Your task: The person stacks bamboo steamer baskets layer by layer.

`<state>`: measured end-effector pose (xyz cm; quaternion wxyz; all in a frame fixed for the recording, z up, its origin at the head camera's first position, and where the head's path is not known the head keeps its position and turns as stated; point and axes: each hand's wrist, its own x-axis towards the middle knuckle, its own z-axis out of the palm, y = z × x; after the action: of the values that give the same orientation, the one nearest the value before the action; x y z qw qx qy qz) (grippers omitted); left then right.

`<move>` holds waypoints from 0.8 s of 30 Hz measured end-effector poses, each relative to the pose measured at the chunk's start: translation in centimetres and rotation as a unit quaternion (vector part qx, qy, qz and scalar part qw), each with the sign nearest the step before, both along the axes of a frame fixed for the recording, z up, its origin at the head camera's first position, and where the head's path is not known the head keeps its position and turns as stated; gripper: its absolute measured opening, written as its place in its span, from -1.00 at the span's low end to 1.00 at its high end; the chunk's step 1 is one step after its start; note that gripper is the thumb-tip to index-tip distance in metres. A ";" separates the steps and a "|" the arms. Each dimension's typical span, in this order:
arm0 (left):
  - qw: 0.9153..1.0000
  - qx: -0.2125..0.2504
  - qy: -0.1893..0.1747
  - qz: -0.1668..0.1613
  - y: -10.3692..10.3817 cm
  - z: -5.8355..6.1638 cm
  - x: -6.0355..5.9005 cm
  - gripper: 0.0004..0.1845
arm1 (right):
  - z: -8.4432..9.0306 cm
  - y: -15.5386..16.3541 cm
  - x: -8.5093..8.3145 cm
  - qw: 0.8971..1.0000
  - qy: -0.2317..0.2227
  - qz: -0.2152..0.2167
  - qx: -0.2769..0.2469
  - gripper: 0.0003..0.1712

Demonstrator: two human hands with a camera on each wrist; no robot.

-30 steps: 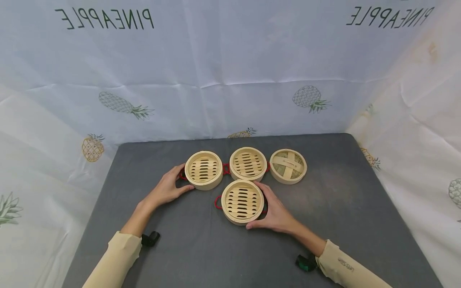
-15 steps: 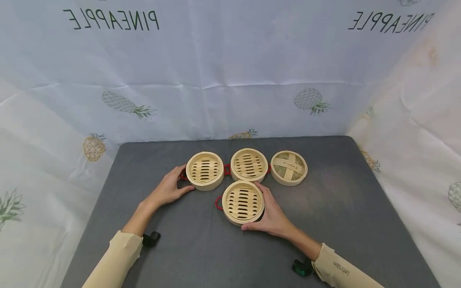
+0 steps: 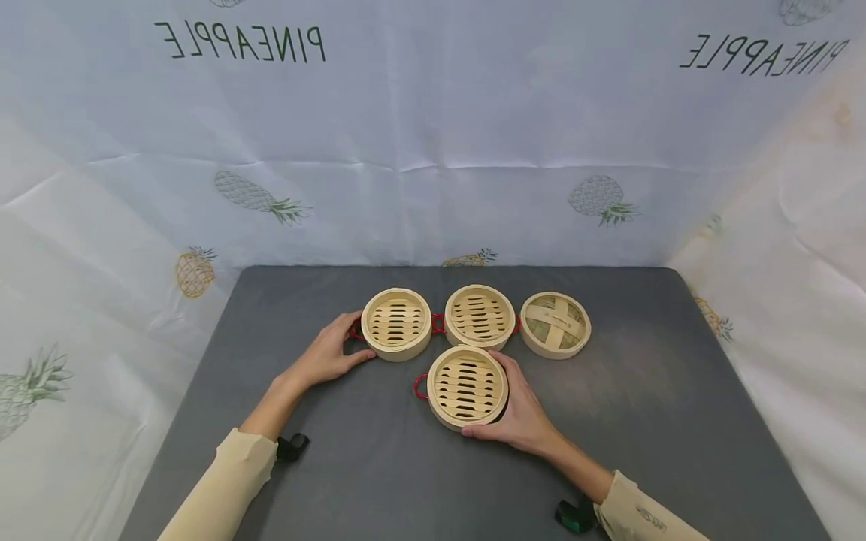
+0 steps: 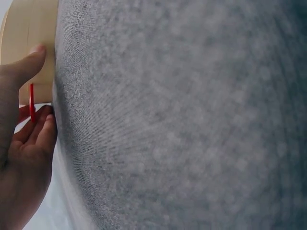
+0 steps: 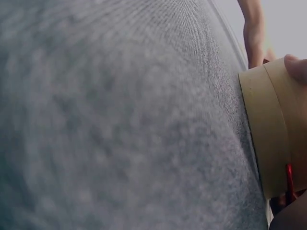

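Observation:
Three small open bamboo steamer baskets and a lid sit on a grey table (image 3: 663, 421). My left hand (image 3: 353, 340) grips the left side of the left basket (image 3: 396, 324) at its red handle (image 4: 31, 100); my thumb (image 4: 24, 67) presses the basket wall (image 4: 29, 43). My right hand (image 3: 509, 402) wraps around the right side of the front basket (image 3: 467, 385), thumb at its near edge. The right wrist view shows that basket's wall (image 5: 273, 129) standing on the table. The middle basket (image 3: 479, 315) stands behind, touching the front one.
The woven bamboo lid (image 3: 555, 324) lies to the right of the middle basket. White cloth printed with pineapples (image 3: 433, 150) walls in the table at the back and both sides. Bare grey surface extends to the right and towards me.
The head view has shifted slightly. Both hands stay on their baskets, and the baskets keep their places relative to each other.

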<state>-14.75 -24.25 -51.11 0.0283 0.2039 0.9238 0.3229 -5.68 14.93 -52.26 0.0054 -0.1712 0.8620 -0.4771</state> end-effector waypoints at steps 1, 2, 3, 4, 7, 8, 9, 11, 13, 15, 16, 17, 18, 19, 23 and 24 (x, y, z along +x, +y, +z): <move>1.000 0.003 -0.001 -0.002 0.1 0.0 0.0 -0.07 | 0.0 0.1 0.0 1.000 0.001 -0.001 0.001 0.55; 1.000 0.003 -0.001 -0.002 0.1 0.0 0.0 -0.07 | 0.0 0.2 0.0 1.000 0.002 -0.001 0.002 0.56; 1.000 0.003 -0.001 -0.002 0.2 0.0 -0.1 -0.07 | 0.0 0.3 0.1 1.000 0.002 -0.001 0.003 0.56; 1.000 0.003 -0.001 -0.002 0.2 0.0 -0.1 -0.08 | 0.0 0.3 0.1 1.000 0.001 -0.001 0.005 0.56; 1.000 0.004 -0.003 0.002 0.3 0.0 -0.1 -0.08 | 0.1 0.5 0.2 1.000 -0.002 0.001 0.009 0.56; 1.000 0.003 -0.003 0.003 0.2 -0.1 -0.1 -0.08 | 0.1 0.5 0.2 1.000 -0.002 0.002 0.010 0.56; 1.000 0.003 -0.002 0.003 0.2 -0.1 -0.1 -0.09 | 0.2 0.6 0.2 1.000 -0.003 0.003 0.010 0.56; 1.000 0.003 -0.001 0.004 0.3 -0.1 -0.1 -0.09 | 0.3 0.6 0.4 1.000 -0.004 0.006 0.010 0.57; 1.000 0.001 0.001 0.003 0.3 -0.1 0.0 -0.10 | 0.5 0.6 0.4 1.000 -0.002 0.007 0.011 0.57; 1.000 -0.001 0.004 0.002 0.2 -0.1 0.1 -0.10 | 0.8 0.5 0.4 1.000 0.001 0.011 0.009 0.57; 1.000 0.000 0.005 0.000 0.2 -0.1 0.1 -0.10 | 1.0 0.5 0.4 1.000 0.002 0.012 0.007 0.57; 1.000 0.000 0.007 -0.001 0.2 -0.1 0.1 -0.11 | 1.2 0.5 0.4 1.000 0.004 0.014 0.005 0.57; 1.000 0.000 0.009 -0.004 0.2 -0.1 0.2 -0.11 | 1.3 0.4 0.4 1.000 0.007 0.015 0.004 0.57; 1.000 0.002 0.011 -0.006 0.2 0.0 0.2 -0.11 | 1.5 0.4 0.3 1.000 0.008 0.017 0.001 0.56; 0.999 0.015 0.025 -0.016 0.1 0.0 0.2 -0.12 | 2.1 0.3 0.2 1.000 0.015 0.023 -0.007 0.56; 0.999 0.016 0.029 -0.013 0.1 0.0 0.2 -0.12 | 2.2 0.3 0.1 1.000 0.016 0.025 -0.009 0.56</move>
<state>-14.52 -24.13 -51.13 0.0023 0.2260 0.9162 0.3308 -5.54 15.19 -50.02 0.0017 -0.2005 0.8532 -0.4815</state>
